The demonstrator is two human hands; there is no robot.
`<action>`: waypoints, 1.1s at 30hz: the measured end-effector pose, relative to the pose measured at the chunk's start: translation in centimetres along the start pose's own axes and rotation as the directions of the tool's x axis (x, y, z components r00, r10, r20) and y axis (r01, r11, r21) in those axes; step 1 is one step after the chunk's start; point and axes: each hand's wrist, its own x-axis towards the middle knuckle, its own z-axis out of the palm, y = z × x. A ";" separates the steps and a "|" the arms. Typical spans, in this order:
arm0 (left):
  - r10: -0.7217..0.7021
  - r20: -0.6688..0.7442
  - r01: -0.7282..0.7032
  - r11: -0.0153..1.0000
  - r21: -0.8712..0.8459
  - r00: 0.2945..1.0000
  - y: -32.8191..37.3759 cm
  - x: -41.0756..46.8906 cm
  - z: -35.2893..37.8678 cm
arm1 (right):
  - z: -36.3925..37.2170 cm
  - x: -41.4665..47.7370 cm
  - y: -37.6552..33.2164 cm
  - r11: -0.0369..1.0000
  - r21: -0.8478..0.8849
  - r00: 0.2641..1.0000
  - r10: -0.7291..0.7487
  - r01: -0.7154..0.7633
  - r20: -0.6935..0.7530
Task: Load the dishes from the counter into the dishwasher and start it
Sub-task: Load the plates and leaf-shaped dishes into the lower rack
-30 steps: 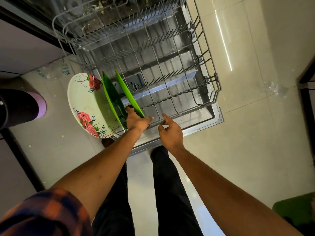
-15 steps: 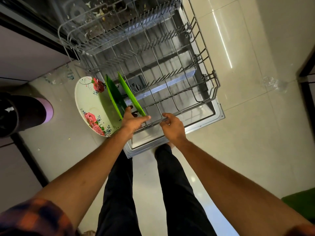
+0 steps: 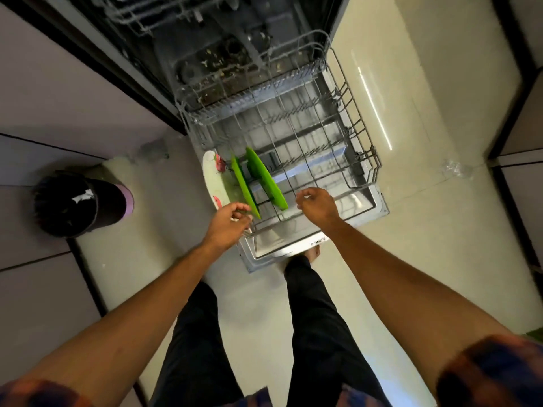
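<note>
While the plaid sleeves (image 3: 487,374) get chopped off by the bottom edge, both bare forearms reach out over dark trousers to the pulled-out lower rack (image 3: 323,160), which sits above the open dishwasher door (image 3: 293,245). The left hand (image 3: 227,223) hangs at the rack's near left corner, fingers loose and half curled, with nothing in them that I can see. It covers the bottom of the floral plate (image 3: 211,174), and I can't tell if it touches the nearer green plate (image 3: 244,186). The right hand (image 3: 318,205) is curled down at the rack's front rail, but blur and the back of the hand hide whether it really grips. All three plates stand on edge at the rack's left side, with the second green plate (image 3: 266,179) just right of the first. Off to the left, a dark bin (image 3: 73,204) stands on the floor. Farther back the tub (image 3: 217,54) is dim and smeary, and the upper rack (image 3: 152,16) is cut off at the top.
</note>
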 end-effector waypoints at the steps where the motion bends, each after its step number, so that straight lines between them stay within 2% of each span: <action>1: 0.035 -0.004 -0.035 0.999 0.005 0.999 0.1 -0.9 -1.9 | 0.4 -0.8 -1.2 1.000 -0.022 1.000 -0.017 0.016 -0.023; 6: 0.258 -0.073 -0.258 0.966 0.012 0.963 0.0 -5.5 -14.4 | 5.0 -7.2 -8.9 0.987 -0.092 0.980 -0.140 0.128 -0.144; 10: 0.292 -0.200 -0.299 0.954 -0.005 0.935 -2.1 -9.5 -26.7 | 12.0 -13.9 -16.0 0.945 -0.148 0.932 -0.315 0.291 -0.180; 17: 0.260 -0.462 -0.246 0.965 0.092 0.848 -8.8 -17.7 -46.1 | 26.2 -24.0 -29.9 0.773 -0.237 0.803 -0.591 0.589 0.070; 22: 0.237 -0.672 -0.237 0.967 0.094 0.702 -11.9 -23.8 -55.6 | 33.6 -28.6 -40.1 0.578 -0.280 0.641 -0.720 0.766 0.267; 26: 0.233 -0.824 -0.257 0.960 0.110 0.517 -13.5 -26.0 -61.2 | 39.2 -30.5 -47.8 0.437 -0.208 0.484 -0.797 0.875 0.360; 30: 0.224 -0.903 -0.247 0.959 0.138 0.368 -13.9 -26.4 -65.8 | 44.7 -31.9 -54.5 0.281 -0.166 0.326 -0.829 0.945 0.455; 33: 0.141 -0.953 -0.229 0.970 0.078 0.270 -13.9 -25.6 -69.4 | 48.8 -33.0 -59.6 0.163 -0.106 0.194 -0.831 0.981 0.522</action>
